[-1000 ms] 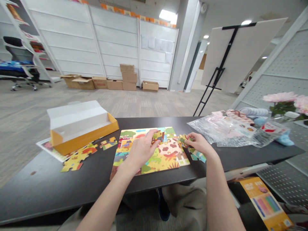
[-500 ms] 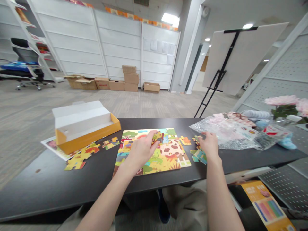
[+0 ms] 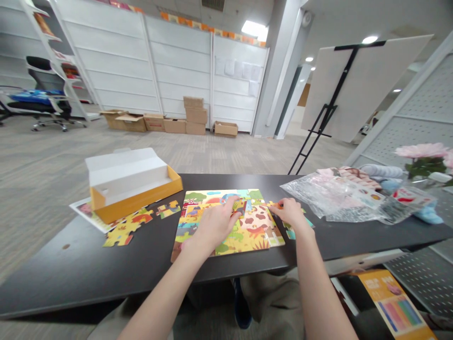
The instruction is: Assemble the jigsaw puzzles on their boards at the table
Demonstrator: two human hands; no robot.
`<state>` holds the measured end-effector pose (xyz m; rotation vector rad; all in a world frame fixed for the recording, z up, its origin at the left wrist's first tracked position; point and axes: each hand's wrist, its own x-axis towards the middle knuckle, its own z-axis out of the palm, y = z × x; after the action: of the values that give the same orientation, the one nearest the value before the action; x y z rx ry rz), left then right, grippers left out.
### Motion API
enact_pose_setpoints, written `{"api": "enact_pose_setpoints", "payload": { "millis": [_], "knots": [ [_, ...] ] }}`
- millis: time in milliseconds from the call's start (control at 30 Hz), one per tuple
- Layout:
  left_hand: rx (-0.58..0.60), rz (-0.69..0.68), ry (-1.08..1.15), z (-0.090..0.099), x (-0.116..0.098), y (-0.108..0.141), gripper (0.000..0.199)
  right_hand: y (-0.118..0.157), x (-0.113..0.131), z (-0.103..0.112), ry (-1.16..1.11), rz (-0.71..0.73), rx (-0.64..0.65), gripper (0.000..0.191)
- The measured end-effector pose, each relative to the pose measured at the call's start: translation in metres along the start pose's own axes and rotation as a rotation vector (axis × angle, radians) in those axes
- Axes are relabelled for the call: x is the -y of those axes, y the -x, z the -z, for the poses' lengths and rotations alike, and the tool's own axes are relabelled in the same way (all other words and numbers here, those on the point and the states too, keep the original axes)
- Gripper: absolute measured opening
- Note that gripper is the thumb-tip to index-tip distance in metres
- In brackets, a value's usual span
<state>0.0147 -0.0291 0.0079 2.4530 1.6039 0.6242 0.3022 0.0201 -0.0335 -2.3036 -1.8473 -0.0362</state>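
A colourful jigsaw puzzle (image 3: 253, 229) lies on the black table, mostly assembled. Over its upper middle, my left hand (image 3: 215, 219) pinches a small puzzle piece (image 3: 239, 207) between thumb and fingers. At the puzzle's upper right edge, my right hand (image 3: 290, 212) has its fingertips closed on an orange puzzle piece (image 3: 272, 206), which is partly covered. Teal and green pieces (image 3: 290, 232) lie under and beside the right hand. Left of the puzzle are two joined pieces (image 3: 168, 209) and a larger yellow cluster (image 3: 122, 233).
An open yellow and white box (image 3: 136, 193) stands at the left on a printed sheet (image 3: 83, 211). Clear plastic bags (image 3: 329, 198) and a pink flower (image 3: 421, 150) are at the right. Below the table edge, right, is an orange box (image 3: 392, 302).
My right hand has moved left, from the loose pieces on the right to the orange piece by the puzzle's edge. My left hand still holds its piece, slightly turned. The view has shifted a little.
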Motion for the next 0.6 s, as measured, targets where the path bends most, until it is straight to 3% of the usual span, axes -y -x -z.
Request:
{"api": "enact_pose_setpoints", "payload": {
  "millis": [167,300,433,600],
  "knots": [
    [0.037,-0.034,0.066,-0.008,-0.007,0.000,0.042,-0.005,-0.006,-0.004,-0.058,-0.027,-0.018,0.051],
    [0.034,-0.033,0.334,-0.011,-0.009,0.000,0.039,-0.006,-0.006,-0.006,-0.027,-0.031,-0.029,0.049],
    [0.198,-0.091,0.572,-0.013,-0.014,0.004,0.034,-0.010,-0.007,-0.008,0.002,-0.006,0.010,0.046],
    [0.303,-0.133,0.588,-0.017,-0.022,0.012,0.030,-0.008,-0.004,-0.004,0.003,-0.061,0.005,0.043]
  ]
}}
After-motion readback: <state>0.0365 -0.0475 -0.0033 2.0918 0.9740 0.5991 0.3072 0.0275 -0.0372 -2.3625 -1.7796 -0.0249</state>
